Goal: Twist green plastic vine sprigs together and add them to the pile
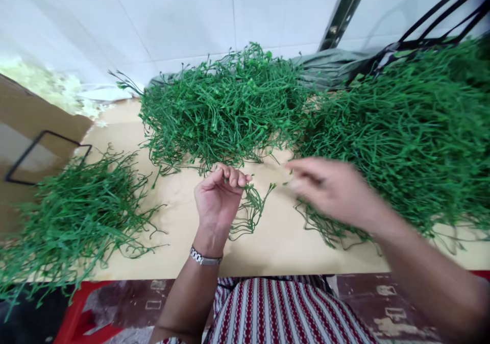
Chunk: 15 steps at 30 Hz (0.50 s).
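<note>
Green stems [225,109] lying in heaps around two bare hands

Thin, wiry stems are covering much of the pale surface [283,252]: one heap [84,206] is sitting on the left near side, another is rising at the far middle, and the biggest heap [417,145] is filling the right. A small bunch [254,209] is lying between the hands, just beside the left hand [222,191]. That hand is showing its palm, its fingers curling inward; a speck of green is peeking out at the fingertips, but I am not managing to tell whether it is gripping a stem. The right hand [321,186] is blurring over the right heap's left edge, thumb and forefinger pointing left; whether anything is resting between them, I cannot tell. Silvery links [205,258] are circling the left wrist. Cardboard [57,106] is standing at left, behind a black wire frame [25,157].
</note>
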Tool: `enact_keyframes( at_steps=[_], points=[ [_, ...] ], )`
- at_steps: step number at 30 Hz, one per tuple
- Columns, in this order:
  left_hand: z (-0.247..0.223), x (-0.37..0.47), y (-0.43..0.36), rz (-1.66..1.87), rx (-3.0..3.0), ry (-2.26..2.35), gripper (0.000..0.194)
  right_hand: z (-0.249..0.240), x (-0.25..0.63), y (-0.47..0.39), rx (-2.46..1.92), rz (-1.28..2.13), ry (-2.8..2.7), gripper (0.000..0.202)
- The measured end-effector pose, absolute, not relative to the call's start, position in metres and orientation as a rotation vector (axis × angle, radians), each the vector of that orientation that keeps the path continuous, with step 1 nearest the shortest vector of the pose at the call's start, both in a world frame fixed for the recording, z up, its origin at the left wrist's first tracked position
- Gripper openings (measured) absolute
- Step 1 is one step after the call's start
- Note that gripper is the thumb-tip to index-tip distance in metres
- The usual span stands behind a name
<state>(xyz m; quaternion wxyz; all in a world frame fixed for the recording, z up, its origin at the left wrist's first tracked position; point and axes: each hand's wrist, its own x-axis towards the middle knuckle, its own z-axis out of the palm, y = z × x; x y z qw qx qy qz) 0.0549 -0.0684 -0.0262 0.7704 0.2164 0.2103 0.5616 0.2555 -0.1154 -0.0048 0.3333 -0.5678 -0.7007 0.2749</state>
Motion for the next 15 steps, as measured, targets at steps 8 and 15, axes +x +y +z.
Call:
enact_keyframes(
  at_steps=[8,15],
  points=[
    [-0.028,0.052,-0.053,1.106,0.643,0.620,0.005,-0.051,0.194,-0.106,-1.268,1.507,-1.241,0.025],
    [-0.040,0.033,-0.081,1.148,1.310,1.233,0.014,-0.047,0.194,-0.106,-1.171,1.557,-0.872,0.031]
  ],
)
